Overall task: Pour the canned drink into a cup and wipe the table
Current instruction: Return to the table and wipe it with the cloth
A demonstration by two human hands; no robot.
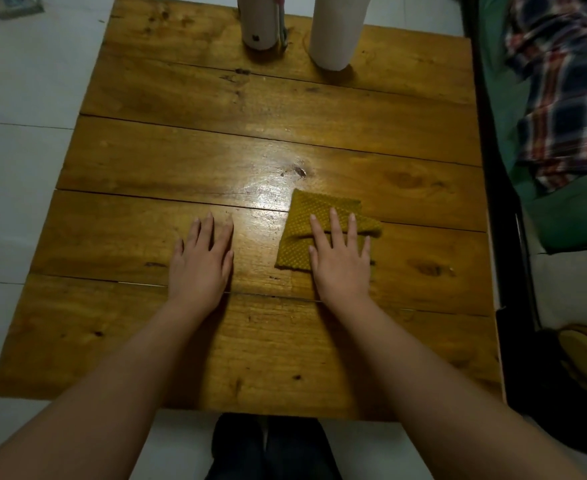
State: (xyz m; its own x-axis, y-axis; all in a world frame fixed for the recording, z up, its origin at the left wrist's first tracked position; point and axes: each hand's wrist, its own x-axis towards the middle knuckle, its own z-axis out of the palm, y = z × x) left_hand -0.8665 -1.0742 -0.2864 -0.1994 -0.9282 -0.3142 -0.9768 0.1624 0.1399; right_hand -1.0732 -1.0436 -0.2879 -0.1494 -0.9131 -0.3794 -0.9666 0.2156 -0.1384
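Observation:
A folded mustard-yellow cloth (314, 216) lies on the wooden table (250, 341), right of centre. My right hand (340, 261) rests flat on the cloth's near half with straight, spread fingers. My left hand (202, 261) lies flat on the bare wood to the cloth's left, fingers straight, holding nothing. At the table's far edge stand a pale can (259, 22) with a thin stick or straw beside it and a tall white cup (337, 29); their tops are cut off by the frame.
The table stands on a white tiled floor (25, 133). A green-covered bed with a plaid cloth (562, 81) runs along the right side behind a dark frame. A yellow slipper (586, 355) lies at the lower right. My dark-trousered legs (271, 448) show below the near edge.

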